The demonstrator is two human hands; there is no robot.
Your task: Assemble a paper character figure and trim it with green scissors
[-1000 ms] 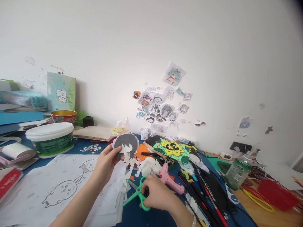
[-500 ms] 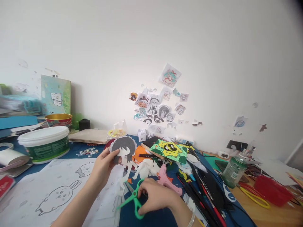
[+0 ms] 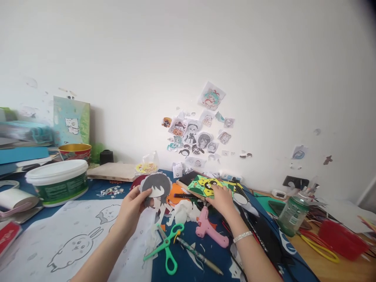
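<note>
In my left hand (image 3: 133, 207) is a paper cutout (image 3: 157, 184) of a head with dark grey hair and a pale frilled edge, held upright between thumb and fingers. My right hand (image 3: 222, 199) reaches onto a green and yellow cartoon picture (image 3: 199, 185), its fingers over the yellow figure and the thumb at the near edge. Green-handled scissors (image 3: 167, 243) lie with their blades apart on the blue tabletop. Beside them rests a patterned pen (image 3: 199, 254). A pink glue gun (image 3: 210, 231) lies just below my right hand.
Left of my hands a large sheet with animal drawings (image 3: 73, 246) covers the table. Behind it stand a green tub with a white lid (image 3: 61, 188) and a wooden board (image 3: 113, 171). At right are a glass jar (image 3: 293, 213) and a red container (image 3: 342, 239). Cutouts (image 3: 192, 133) stick to the wall.
My right hand has let go of the scissors and moved up and right to the cartoon picture. The scissors now lie on the table. My left hand still holds the cutout.
</note>
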